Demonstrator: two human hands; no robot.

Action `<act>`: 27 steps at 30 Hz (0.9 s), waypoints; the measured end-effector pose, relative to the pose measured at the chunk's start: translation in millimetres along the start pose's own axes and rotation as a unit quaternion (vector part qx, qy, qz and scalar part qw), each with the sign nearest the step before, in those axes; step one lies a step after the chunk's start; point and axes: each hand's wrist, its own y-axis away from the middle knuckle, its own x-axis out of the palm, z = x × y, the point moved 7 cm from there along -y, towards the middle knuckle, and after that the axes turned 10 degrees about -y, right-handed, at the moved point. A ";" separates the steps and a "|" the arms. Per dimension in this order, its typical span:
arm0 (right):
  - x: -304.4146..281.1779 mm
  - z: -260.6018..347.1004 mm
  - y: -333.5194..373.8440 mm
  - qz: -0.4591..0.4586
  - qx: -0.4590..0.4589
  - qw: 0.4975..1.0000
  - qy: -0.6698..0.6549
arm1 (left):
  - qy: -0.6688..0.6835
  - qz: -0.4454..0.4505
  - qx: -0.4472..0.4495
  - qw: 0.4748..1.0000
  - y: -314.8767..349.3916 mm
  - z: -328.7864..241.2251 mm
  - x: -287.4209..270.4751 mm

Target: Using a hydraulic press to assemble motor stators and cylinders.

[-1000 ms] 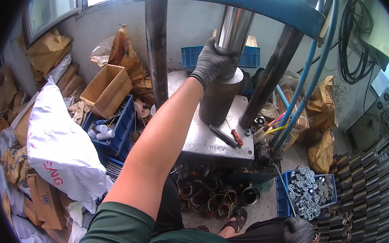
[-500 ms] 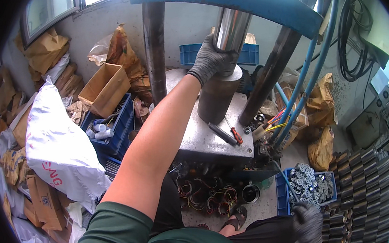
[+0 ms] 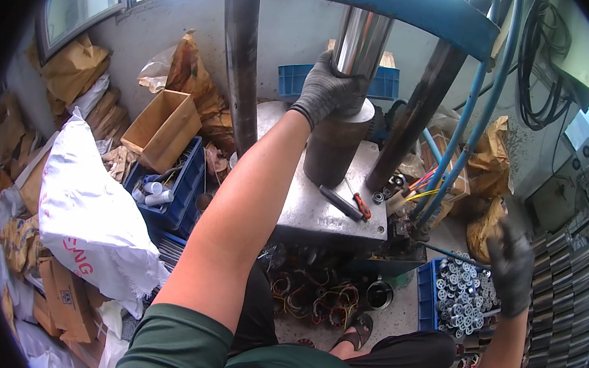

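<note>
My left hand [image 3: 332,88], in a dark grey work glove, wraps around the lower end of a polished steel ram [image 3: 364,43]. Directly below it stands a dark steel cylinder [image 3: 337,149] with a bright flat top, resting on the metal press bed [image 3: 299,209]. Whether a separate part sits inside my left grip is hidden by the glove. At the right, my gloved right hand [image 3: 511,269] is closed at the end of a thin lever [image 3: 453,253] that runs out from beside the press. A dark bar [image 3: 340,203] and an orange-handled screwdriver [image 3: 362,206] lie on the bed.
A blue crate of round metal parts [image 3: 465,297] stands below my right hand. Stacked metal cylinders [image 3: 564,306] fill the right side. Dark press columns [image 3: 241,74] and blue hoses [image 3: 478,123] flank the ram. Wired coils [image 3: 312,298] lie below; a white sack [image 3: 93,208] sits left.
My right hand has risen and moved outward, swinging the lever up with it. My left hand keeps its hold around the ram's lower end. The whole view has shifted slightly.
</note>
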 end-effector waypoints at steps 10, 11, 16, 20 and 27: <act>59.1 -8.8 177.7 0.270 0.086 0.956 0.073 | 0.030 0.026 0.010 0.999 -3.4 -2.8 10.2; 59.7 -8.3 179.1 0.269 0.088 0.956 0.073 | 0.050 0.026 0.022 0.998 -3.4 -3.6 10.5; 54.8 -6.0 174.9 0.207 0.101 0.970 0.082 | 0.051 0.039 0.026 0.998 -7.8 2.1 12.5; 51.0 -4.3 168.7 0.185 0.106 0.973 0.086 | 0.065 0.047 0.044 0.996 -13.2 11.0 11.1; 46.1 -5.6 166.0 0.179 0.110 0.973 0.099 | 0.111 0.076 -0.009 0.991 -11.5 18.7 12.9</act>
